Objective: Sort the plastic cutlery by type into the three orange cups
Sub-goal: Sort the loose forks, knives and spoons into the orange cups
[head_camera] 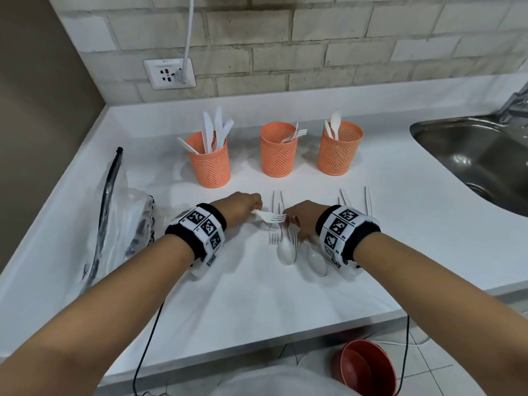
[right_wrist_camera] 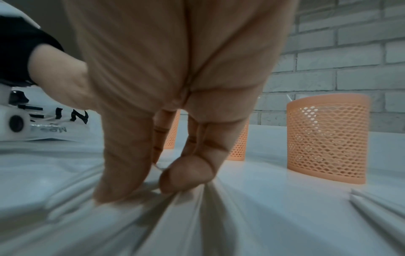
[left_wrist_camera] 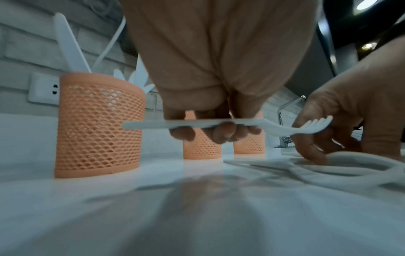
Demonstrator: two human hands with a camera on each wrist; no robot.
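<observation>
Three orange mesh cups stand in a row on the white counter. The left cup [head_camera: 210, 164] holds knives, the middle cup [head_camera: 276, 151] forks, the right cup [head_camera: 339, 151] spoons. My left hand [head_camera: 254, 208] grips a white fork [head_camera: 271, 217] by its handle, level and just above the counter, tines pointing right; the fork [left_wrist_camera: 153, 125] also shows in the left wrist view. My right hand [head_camera: 294, 221] reaches down onto the loose cutlery, its thumb and fingertips [right_wrist_camera: 186, 175] touching handles that lie flat. Spoons [head_camera: 286, 250] and forks [head_camera: 274, 237] lie under and around it.
A steel sink [head_camera: 471, 155] is set into the counter at the right. A crumpled clear plastic bag [head_camera: 123, 212] lies at the left. More white handles [head_camera: 368, 200] lie right of my right hand. A red bowl [head_camera: 367, 367] sits on the floor below the counter edge.
</observation>
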